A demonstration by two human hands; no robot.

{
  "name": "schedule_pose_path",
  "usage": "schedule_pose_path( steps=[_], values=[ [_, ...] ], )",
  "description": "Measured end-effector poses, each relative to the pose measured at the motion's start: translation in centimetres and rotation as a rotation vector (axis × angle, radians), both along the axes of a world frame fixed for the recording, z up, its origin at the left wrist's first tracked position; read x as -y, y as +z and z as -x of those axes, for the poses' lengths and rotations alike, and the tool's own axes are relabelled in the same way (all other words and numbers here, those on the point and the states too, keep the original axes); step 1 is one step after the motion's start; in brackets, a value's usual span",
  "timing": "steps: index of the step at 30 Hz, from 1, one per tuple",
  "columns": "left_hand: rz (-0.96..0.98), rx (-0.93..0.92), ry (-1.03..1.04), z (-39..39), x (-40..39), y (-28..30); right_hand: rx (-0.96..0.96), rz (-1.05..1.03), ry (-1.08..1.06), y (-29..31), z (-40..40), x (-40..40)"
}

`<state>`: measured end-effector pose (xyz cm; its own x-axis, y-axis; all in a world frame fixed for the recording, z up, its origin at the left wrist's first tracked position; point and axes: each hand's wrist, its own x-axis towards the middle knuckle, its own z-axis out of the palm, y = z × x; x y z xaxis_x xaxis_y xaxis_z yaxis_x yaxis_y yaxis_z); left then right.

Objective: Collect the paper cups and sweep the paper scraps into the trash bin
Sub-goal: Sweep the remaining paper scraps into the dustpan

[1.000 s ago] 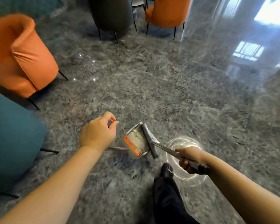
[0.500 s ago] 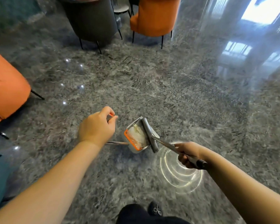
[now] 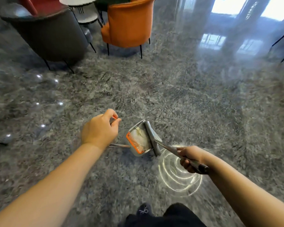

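Note:
My left hand (image 3: 100, 131) grips the top of the dustpan handle, whose orange tip shows between thumb and fingers. The grey dustpan (image 3: 138, 138) with an orange edge hangs low over the floor, and white paper scraps (image 3: 138, 133) lie inside it. My right hand (image 3: 189, 158) grips the metal broom handle (image 3: 169, 149); the grey broom head (image 3: 152, 137) rests against the dustpan's right side. No paper cup or trash bin is in view.
A dark grey armchair (image 3: 51, 35) and an orange armchair (image 3: 128, 22) stand ahead, with small round tables (image 3: 82, 7) behind them. Glossy grey marble floor (image 3: 179, 95) stretches to the right. My dark shoe (image 3: 143, 210) shows at the bottom edge.
The view has swung to the right and forward: the near orange and teal chairs left the frame, and the far chairs came closer. Both hands keep their grips on dustpan and broom.

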<state>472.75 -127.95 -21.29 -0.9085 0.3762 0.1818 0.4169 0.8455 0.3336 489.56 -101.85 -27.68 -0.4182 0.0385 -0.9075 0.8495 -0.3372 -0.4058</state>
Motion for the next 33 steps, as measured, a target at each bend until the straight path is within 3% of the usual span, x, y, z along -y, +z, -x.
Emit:
schedule_pose_path(
  steps=[11,25,33],
  values=[
    [0.009,0.021,-0.086,19.2,-15.2,-1.3,0.017,-0.096,-0.057,-0.1,18.2,-13.2],
    [-0.023,0.042,-0.101,43.3,-33.6,-0.3,-0.002,-0.072,-0.057,-0.3,41.8,-31.3],
    [-0.032,0.01,-0.215,59.0,-43.7,-0.3,-0.015,-0.074,-0.09,-1.0,55.4,-40.2]
  ],
)
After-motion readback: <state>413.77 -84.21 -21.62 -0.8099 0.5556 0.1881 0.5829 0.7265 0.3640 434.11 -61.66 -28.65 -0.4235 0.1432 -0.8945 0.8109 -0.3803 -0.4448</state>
